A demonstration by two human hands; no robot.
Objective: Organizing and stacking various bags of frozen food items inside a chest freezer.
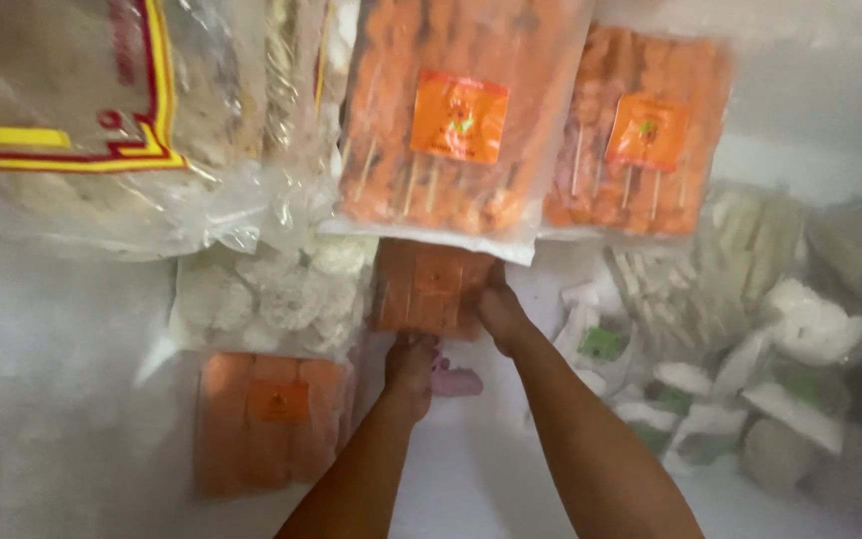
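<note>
A: Hands first?

B: Hands meet on one orange packet [429, 289]. Left hand [411, 367] is closed under its lower edge; right hand [499, 311] grips its right side, so the packet sits between them, held from two sides, probably because it is frosty and slick.

A: Around it?

B: White lumps bag [271, 294] just left, another orange pack [273, 417] below that. Two skewer bags [461, 120] [641, 135] overlap above. Pale wrapped pieces [780, 369] lie right.
</note>
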